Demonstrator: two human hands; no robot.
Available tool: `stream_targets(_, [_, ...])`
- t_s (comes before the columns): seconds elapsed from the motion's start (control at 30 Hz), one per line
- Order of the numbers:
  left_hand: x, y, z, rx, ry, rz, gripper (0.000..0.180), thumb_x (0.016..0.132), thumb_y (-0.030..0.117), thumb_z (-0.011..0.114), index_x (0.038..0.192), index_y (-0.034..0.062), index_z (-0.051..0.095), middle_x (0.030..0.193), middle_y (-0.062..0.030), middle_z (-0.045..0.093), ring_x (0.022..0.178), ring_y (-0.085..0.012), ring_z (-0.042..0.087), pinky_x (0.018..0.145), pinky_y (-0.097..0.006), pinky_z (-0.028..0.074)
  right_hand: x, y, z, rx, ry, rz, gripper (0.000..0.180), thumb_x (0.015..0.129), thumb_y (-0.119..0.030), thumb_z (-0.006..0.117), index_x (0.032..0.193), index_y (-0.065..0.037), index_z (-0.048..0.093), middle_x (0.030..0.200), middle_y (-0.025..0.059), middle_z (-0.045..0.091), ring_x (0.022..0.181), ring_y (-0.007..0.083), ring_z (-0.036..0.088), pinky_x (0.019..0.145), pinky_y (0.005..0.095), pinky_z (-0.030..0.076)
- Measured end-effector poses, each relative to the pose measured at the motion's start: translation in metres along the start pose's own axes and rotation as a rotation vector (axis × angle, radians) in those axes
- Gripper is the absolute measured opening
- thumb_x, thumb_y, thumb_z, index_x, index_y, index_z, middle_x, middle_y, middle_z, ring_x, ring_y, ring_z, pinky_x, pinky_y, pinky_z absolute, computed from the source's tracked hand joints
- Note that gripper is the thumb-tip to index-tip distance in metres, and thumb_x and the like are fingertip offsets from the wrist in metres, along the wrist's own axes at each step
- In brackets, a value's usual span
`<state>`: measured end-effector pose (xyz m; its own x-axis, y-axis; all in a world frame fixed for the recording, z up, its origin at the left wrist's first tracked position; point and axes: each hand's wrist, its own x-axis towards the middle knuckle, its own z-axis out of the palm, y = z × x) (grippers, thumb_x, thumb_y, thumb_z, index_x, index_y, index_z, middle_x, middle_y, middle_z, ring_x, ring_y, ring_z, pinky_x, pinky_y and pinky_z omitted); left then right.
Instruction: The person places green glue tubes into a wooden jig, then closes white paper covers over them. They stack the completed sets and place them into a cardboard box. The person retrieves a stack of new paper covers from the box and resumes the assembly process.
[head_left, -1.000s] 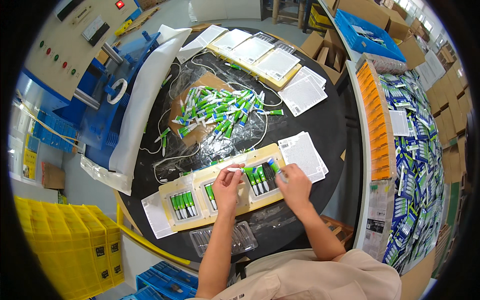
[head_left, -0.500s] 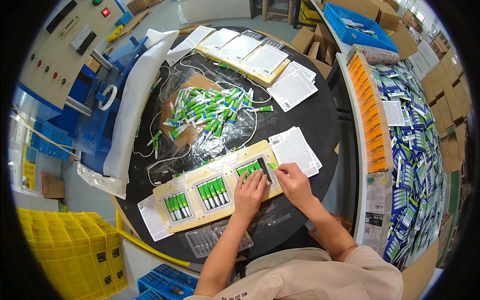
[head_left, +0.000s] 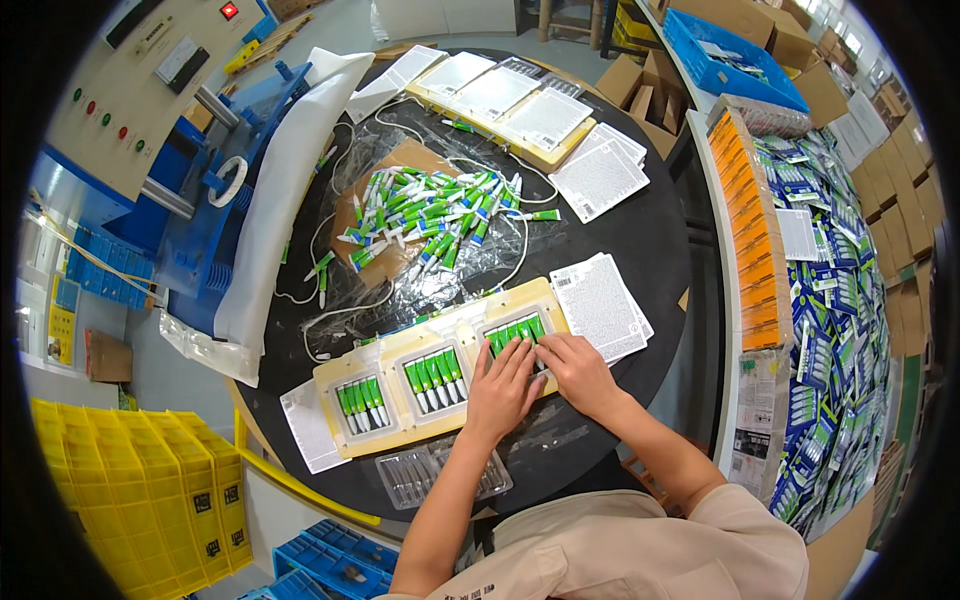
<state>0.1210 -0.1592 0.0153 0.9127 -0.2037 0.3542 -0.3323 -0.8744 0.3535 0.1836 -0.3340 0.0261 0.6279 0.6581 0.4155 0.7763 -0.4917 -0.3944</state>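
Settling a row of green-and-white tubes [head_left: 525, 329] into the right compartment of the yellow tray [head_left: 394, 385], just below centre, seems the step in hand; next calls for light, even pressing. The left hand [head_left: 500, 393] lies flat over them, fingers extended; whether the bent-fingered right hand [head_left: 580, 372] pinches one, I cannot tell. Green ends show upward, lower ends mostly covered.
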Motion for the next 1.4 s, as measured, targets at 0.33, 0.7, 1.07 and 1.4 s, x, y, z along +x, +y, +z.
stream_targets(0.33, [-0.06, 0.016, -0.057, -0.007, 0.069, -0.195, 0.043, 0.088, 0.024, 0.076, 0.125, 0.0048, 0.065, 0.128, -0.012, 0.066, 0.123, -0.0292, 0.061, 0.114, -0.051, 0.037, -0.018, 0.055, -0.076, -0.351, -0.407, 0.215, 0.075, 0.076, -0.006, 0.073, 0.147, -0.005, 0.048, 0.156, 0.0231, 0.039, 0.149, 0.0363, 0.033, 0.122, 0.0567, 0.023])
stream_targets(0.7, [-0.256, -0.074, -0.172, 0.341, -0.007, -0.758, 0.082, 0.084, 0.017, 0.077, 0.155, 0.0058, 0.036, 0.162, -0.0158, 0.034, 0.149, -0.0361, 0.034, 0.12, -0.059, 0.025, -0.046, 0.073, -0.114, -0.282, -0.177, 0.024, 0.043, 0.088, 0.002, 0.053, 0.13, 0.008, 0.056, 0.132, 0.0242, 0.062, 0.124, 0.0367, 0.061, 0.104, 0.0401, 0.052])
stream_targets(1.07, [-0.282, -0.15, -0.175, 0.357, -0.171, -0.574, 0.067, 0.085, 0.026, 0.078, 0.144, 0.0074, 0.052, 0.147, -0.0114, 0.053, 0.134, -0.0326, 0.049, 0.115, -0.055, 0.034, -0.044, -0.018, -0.021, -0.261, 0.112, -0.256, 0.03, 0.085, -0.005, 0.062, 0.112, 0.007, 0.067, 0.117, 0.0192, 0.071, 0.111, 0.0322, 0.069, 0.097, 0.0398, 0.057])
stream_targets(1.4, [-0.288, -0.173, -0.171, 0.532, -0.351, -0.31, 0.048, 0.097, 0.021, 0.061, 0.135, -0.007, 0.052, 0.139, -0.0275, 0.056, 0.131, -0.0374, 0.055, 0.11, -0.04, 0.046, -0.024, -0.072, -0.058, -0.325, 0.085, -0.126, 0.035, 0.086, -0.005, 0.058, 0.118, 0.004, 0.069, 0.125, 0.0184, 0.069, 0.119, 0.0316, 0.066, 0.101, 0.0412, 0.054])
